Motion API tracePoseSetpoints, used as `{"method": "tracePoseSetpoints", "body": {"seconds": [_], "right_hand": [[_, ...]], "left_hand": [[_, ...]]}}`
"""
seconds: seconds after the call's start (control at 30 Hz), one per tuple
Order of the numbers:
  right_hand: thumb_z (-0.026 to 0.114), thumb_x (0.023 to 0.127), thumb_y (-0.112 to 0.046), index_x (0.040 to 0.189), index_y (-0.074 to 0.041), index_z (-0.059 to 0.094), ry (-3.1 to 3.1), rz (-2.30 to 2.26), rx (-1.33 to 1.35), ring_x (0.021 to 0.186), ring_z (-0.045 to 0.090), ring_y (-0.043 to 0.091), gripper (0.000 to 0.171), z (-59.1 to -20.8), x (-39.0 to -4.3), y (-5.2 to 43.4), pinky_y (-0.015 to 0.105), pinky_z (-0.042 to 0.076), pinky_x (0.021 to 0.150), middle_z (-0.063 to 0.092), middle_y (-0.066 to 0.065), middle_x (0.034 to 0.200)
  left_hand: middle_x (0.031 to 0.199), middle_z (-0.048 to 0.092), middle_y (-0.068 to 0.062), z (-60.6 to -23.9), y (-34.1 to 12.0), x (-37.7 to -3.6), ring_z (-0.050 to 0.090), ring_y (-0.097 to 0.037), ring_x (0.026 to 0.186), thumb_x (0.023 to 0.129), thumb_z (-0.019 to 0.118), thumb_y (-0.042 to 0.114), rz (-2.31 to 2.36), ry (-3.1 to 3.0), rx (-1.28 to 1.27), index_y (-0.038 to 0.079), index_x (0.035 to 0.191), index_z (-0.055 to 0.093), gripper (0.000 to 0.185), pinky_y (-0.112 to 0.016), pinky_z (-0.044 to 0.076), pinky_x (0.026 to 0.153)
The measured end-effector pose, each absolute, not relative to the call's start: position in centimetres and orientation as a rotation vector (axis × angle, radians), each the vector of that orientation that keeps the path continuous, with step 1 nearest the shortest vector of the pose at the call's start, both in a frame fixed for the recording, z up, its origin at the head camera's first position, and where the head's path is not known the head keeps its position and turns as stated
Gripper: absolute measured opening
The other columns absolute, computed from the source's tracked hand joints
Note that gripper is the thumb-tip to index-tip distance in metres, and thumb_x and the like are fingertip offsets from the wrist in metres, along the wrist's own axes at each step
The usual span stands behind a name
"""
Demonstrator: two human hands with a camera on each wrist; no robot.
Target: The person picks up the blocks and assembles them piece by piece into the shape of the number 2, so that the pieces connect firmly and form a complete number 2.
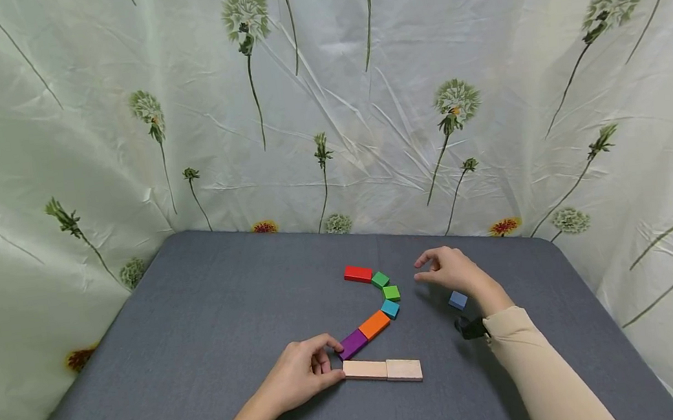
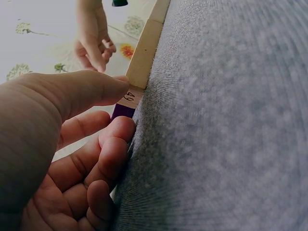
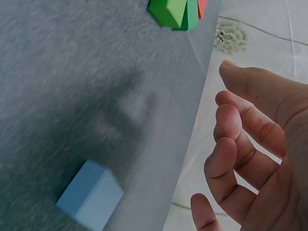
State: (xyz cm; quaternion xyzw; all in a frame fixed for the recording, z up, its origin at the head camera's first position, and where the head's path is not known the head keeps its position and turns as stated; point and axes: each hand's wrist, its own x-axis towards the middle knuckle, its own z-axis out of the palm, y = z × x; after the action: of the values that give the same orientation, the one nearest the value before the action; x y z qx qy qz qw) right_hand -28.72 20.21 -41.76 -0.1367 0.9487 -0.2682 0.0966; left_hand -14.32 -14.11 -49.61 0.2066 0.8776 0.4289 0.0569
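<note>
My left hand (image 1: 299,373) is at the left end of two rows of blocks. Its index fingertip touches the end of a purple block (image 1: 353,344), and its thumb touches the end of a plain wooden block (image 1: 364,369). In the left wrist view the thumb lies against the wooden block (image 2: 144,53), and the purple block (image 2: 123,112) shows partly behind the fingers. My right hand (image 1: 452,270) hovers above the table holding nothing, thumb apart from loosely bent fingers. Below it lies a blue block (image 1: 457,300), also seen in the right wrist view (image 3: 91,195).
From the purple block a curve runs through an orange block (image 1: 374,325), a teal block (image 1: 390,309), two green blocks (image 1: 391,293) and a red block (image 1: 358,274). A second plain block (image 1: 404,370) adjoins the first. A flowered curtain (image 1: 349,98) hangs behind the grey table (image 1: 226,285).
</note>
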Motion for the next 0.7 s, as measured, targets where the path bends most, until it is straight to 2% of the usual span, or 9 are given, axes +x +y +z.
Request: {"method": "tracePoseSetpoints", "body": {"seconds": [0.43, 0.7], "right_hand": [[0.078, 0.099, -0.023, 0.124, -0.001, 0.074, 2.816, -0.917, -0.395, 0.065, 0.045, 0.013, 0.033, -43.1, -27.3, 23.9, 0.029, 0.038, 0.061, 0.055, -0.001, 0.076], [0.080, 0.097, -0.023, 0.125, 0.002, 0.072, 2.800, -0.986, -0.371, 0.063, 0.045, 0.010, 0.038, -43.8, -26.4, 25.7, 0.027, 0.038, 0.061, 0.059, -0.002, 0.074]], "left_hand": [[0.072, 0.060, 0.012, -49.7, -14.2, -14.3, 0.051, 0.003, 0.058, 0.091, 0.088, 0.022, 1.309, 2.660, 0.627, 0.017, 0.114, 0.074, 0.028, -0.020, 0.045, 0.055], [0.072, 0.060, 0.012, -49.6, -14.1, -14.4, 0.051, 0.003, 0.058, 0.090, 0.089, 0.022, 1.290, 2.665, 0.621, 0.018, 0.114, 0.073, 0.028, -0.020, 0.045, 0.055]]}}
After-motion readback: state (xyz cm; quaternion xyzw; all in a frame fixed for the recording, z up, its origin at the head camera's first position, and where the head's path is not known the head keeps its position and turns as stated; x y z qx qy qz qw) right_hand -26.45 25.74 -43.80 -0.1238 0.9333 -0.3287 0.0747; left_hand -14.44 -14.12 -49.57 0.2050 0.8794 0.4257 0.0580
